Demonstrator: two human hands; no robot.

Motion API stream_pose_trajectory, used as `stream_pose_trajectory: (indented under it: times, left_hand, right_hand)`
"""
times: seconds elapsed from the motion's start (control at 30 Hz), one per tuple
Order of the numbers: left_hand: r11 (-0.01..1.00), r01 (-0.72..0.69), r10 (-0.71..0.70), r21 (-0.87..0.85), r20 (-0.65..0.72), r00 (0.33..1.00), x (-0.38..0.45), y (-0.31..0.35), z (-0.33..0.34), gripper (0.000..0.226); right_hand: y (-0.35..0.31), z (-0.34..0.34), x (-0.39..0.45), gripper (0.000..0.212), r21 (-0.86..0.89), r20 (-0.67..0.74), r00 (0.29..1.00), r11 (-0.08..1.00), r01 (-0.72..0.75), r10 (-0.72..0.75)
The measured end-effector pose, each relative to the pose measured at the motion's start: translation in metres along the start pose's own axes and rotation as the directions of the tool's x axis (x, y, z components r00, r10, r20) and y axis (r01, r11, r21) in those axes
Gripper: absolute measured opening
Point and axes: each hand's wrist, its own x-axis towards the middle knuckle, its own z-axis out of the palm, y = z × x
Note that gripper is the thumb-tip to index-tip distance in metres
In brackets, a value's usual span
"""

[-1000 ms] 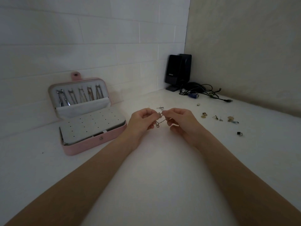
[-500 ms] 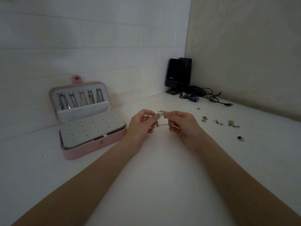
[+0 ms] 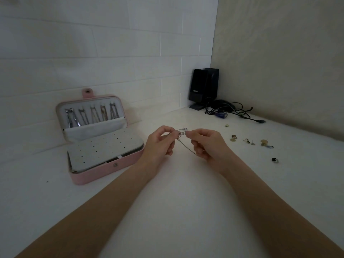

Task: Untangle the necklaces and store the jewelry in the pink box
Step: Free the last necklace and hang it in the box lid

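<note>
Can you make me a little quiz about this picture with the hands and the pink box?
1. True or false: the pink box stands open, with chains hanging in its lid.
2. What are the left hand and the right hand pinching between them? A) a chain B) a black cable C) a coin
3. Fill in: the loose small jewelry pieces lie on the table to the ____ of the hands.

Key: 1 true; 2 A; 3 right.
</note>
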Motion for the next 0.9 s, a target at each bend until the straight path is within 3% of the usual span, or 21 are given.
stream_pose_trajectory:
  times: [0.2,0.43,0.77,0.9]
  left_hand:
    - [0.999,-0.033,0.033,0.028,-0.002,0.999,0.0011,-0.0031,-0.0008,0.016]
    - [0.999,-0.018,0.017,0.049,0.039,0.999,-0.0002,-0.0015,-0.0017,0.020]
    - [0.999,0.034,-0.037,0.039,0.070,0.997,-0.0016,0.0009,-0.0017,0.016]
    - [0.999,0.016,-0.018,0.046,0.062,0.998,-0.0002,-0.0004,-0.0026,0.015]
  right_hand:
    - [0.0035,0.0009,0.0014,0.004,-0.073,-0.011,0.998,0.995,0.066,-0.067]
    - [0.0033,0.0034,-0.0023,0.012,-0.218,0.030,0.981,0.957,0.193,-0.191]
    - [0.0009,0.0004,-0.0002,0.012,0.095,0.001,0.998,0.993,0.066,-0.066]
    - [0.0005,0.0007,-0.0005,0.015,0.128,-0.004,0.999,0.991,0.046,-0.046]
